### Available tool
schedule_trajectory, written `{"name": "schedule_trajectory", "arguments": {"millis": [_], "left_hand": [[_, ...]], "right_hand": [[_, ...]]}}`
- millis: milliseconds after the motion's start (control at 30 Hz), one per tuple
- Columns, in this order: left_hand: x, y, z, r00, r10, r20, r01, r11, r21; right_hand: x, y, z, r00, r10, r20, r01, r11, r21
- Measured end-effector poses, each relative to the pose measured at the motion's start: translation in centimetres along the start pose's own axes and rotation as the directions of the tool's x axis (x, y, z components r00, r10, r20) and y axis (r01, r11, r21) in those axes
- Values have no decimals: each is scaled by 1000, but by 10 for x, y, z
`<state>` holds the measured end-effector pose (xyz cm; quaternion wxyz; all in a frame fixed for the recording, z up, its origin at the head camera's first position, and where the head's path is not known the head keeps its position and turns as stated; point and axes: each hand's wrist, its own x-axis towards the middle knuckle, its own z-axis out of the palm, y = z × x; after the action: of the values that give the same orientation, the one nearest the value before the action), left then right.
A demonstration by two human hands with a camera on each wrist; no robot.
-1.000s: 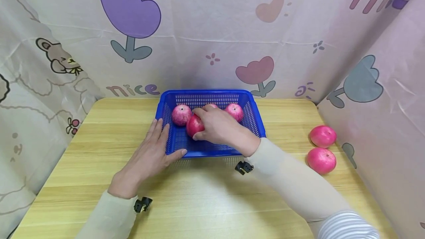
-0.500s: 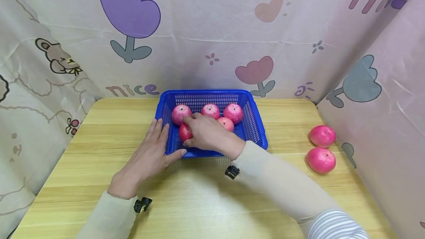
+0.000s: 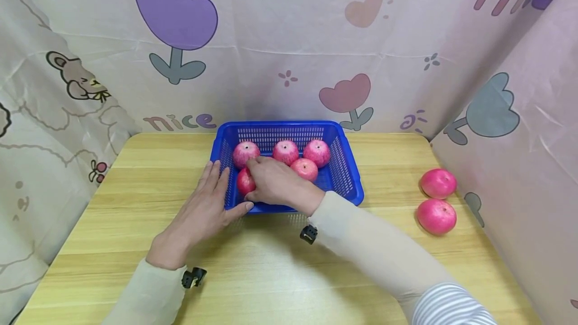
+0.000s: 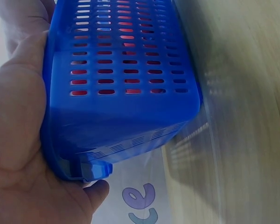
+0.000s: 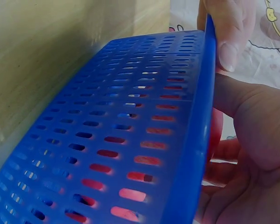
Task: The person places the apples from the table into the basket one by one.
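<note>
In the head view, a blue plastic basket (image 3: 290,209) with slotted walls stands at the table's back. My right hand (image 3: 277,183) reaches inside it, fingers curled around a red apple (image 3: 244,182) at the front left. That apple also shows above the rim in the right wrist view (image 5: 217,127). My left hand (image 3: 197,217) rests on the basket's left front corner, fingers straight and thumb on the front rim. Behind the held apple sit a striped apple (image 3: 246,154), a middle apple (image 3: 285,152), a right apple (image 3: 317,153) and a nearer pale apple (image 3: 304,169).
Two pink-red apples, a back one (image 3: 438,183) and a front one (image 3: 436,217), lie on the table's right side. A printed cloth (image 3: 271,39) hangs behind and along both sides. The light wooden table (image 3: 253,275) extends in front of the basket.
My right hand has moved left and slightly toward me with the held apple, into the basket's front-left part. The apples behind it are uncovered. My left hand has stayed put.
</note>
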<state>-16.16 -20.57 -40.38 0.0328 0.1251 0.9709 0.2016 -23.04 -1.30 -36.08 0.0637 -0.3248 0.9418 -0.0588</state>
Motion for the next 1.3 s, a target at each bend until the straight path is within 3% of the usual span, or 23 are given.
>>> {"name": "schedule_trajectory", "arguments": {"millis": [233, 567, 1300], "left_hand": [[1, 0, 0, 1000, 1, 4, -1, 1000, -5], [1, -2, 0, 1000, 11, 12, -11, 1000, -12], [2, -2, 1, 1000, 21, 1, -21, 1000, 2]], "right_hand": [[6, -1, 4, 997, -77, -12, 76, 995, -68], [16, -10, 11, 991, -121, 58, 129, 977, -168], [32, -6, 25, 977, -167, 130, 188, 968, -165]]}}
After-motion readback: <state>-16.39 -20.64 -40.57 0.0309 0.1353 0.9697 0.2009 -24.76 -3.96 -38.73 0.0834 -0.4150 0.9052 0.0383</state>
